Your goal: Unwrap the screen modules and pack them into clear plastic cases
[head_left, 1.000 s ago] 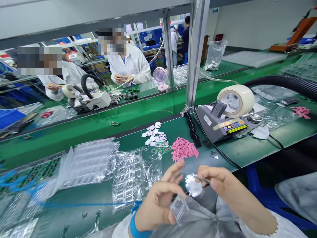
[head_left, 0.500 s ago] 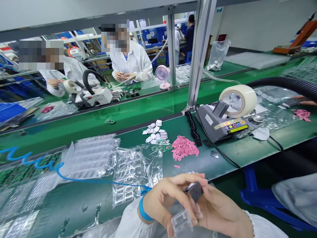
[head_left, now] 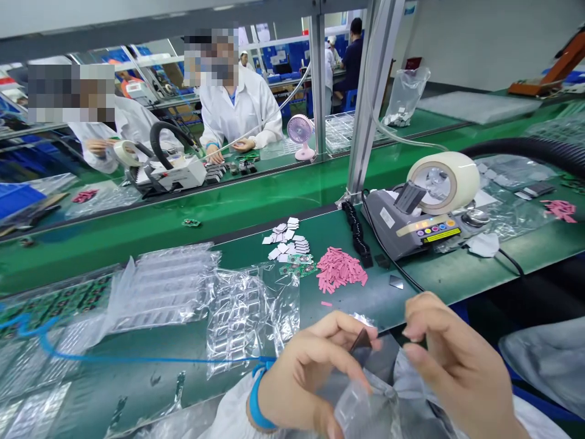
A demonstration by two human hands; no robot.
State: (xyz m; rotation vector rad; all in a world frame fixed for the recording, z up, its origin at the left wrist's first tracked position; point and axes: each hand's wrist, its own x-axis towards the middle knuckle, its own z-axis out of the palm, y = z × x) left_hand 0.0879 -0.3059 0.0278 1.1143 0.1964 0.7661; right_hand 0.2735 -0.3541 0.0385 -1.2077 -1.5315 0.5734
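Note:
My left hand (head_left: 306, 372), with a blue wrist strap (head_left: 258, 399) around the wrist, is closed on two things. A small dark flat piece (head_left: 362, 342) is pinched at its fingertips, and a clear plastic case (head_left: 354, 405) sits lower between fingers and thumb, blurred by motion. Apart from it, to the right, my right hand (head_left: 461, 360) is raised with curled fingers. A small gap shows between its thumb and forefinger, and nothing is visible there. On the bench beyond lie a pile of pink strips (head_left: 340, 269), one loose pink strip (head_left: 326, 303) and a dark shiny plate (head_left: 396, 281).
A tape dispenser (head_left: 397, 225) stands at right. White pads (head_left: 286, 238), green circuit boards (head_left: 297, 266), black parts (head_left: 357, 235) and clear plastic trays (head_left: 237, 317) lie around. A blue coiled cord (head_left: 137, 358) crosses the bench at left. Two co-workers in white coats sit opposite.
My right hand has moved away from my left, to the right. The dark piece and clear case stay in my left hand. A co-worker opposite has lowered a hand to the bench.

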